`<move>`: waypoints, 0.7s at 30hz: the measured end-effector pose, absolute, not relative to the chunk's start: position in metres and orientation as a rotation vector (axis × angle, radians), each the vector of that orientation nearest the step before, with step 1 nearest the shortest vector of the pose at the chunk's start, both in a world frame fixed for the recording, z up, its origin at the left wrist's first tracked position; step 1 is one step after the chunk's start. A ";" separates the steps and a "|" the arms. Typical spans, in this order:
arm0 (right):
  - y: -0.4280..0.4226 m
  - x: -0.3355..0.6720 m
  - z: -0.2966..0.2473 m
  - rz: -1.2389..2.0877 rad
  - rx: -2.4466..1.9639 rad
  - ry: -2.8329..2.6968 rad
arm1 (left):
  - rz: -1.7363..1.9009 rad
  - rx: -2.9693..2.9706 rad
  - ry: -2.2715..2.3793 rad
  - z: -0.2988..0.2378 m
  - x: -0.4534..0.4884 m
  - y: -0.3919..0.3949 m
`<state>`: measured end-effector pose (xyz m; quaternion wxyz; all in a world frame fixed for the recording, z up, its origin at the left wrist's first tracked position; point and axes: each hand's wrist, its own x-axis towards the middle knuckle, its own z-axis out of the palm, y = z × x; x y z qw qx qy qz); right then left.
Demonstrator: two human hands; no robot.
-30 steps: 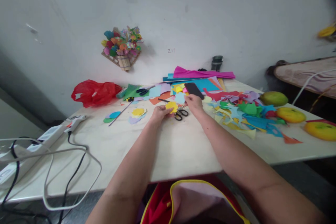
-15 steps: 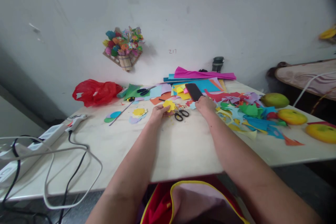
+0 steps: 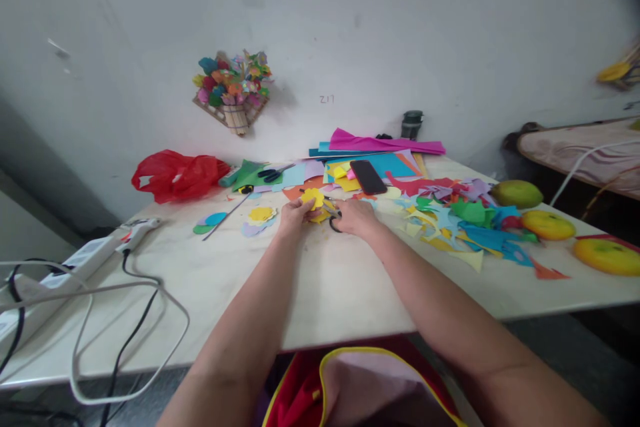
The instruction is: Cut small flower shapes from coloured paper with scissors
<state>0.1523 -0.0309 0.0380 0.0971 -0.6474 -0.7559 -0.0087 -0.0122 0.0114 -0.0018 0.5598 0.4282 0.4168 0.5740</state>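
Note:
My left hand (image 3: pixel 296 213) pinches a yellow paper flower cutout (image 3: pixel 313 198) just above the tabletop. Beside it my right hand (image 3: pixel 354 217) is closed on black-handled scissors (image 3: pixel 335 221); the fingers hide most of the handles, and the blades point toward the flower. More yellow paper lies under the flower, partly covered. Behind my right hand rests a dark phone (image 3: pixel 369 177). To the left of my left hand lies a small pile of yellow flower cutouts (image 3: pixel 262 214) on lilac paper pieces.
Coloured paper scraps (image 3: pixel 473 213) spread on the right, with mangoes (image 3: pixel 549 224) beyond. Folded paper (image 3: pixel 385 142) lies at the back. A second pair of scissors (image 3: pixel 270 175), a red plastic bag (image 3: pixel 177 175) and a power strip (image 3: pixel 75 277) with loose cables occupy the left.
My right hand has moved left from beside the phone and closed on the scissors. My left hand, with the yellow flower, has shifted slightly left.

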 end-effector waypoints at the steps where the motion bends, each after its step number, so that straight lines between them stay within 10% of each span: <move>1: -0.033 0.149 0.038 -0.021 -1.935 -2.258 | 1.357 1.014 0.991 -0.002 -0.012 0.011; 10: -0.030 0.144 0.039 0.052 -1.961 -2.215 | 1.394 1.023 1.024 -0.003 -0.011 0.012; 21: -0.013 0.173 0.041 1.190 -1.327 -1.248 | 1.428 1.028 1.022 -0.004 -0.013 0.017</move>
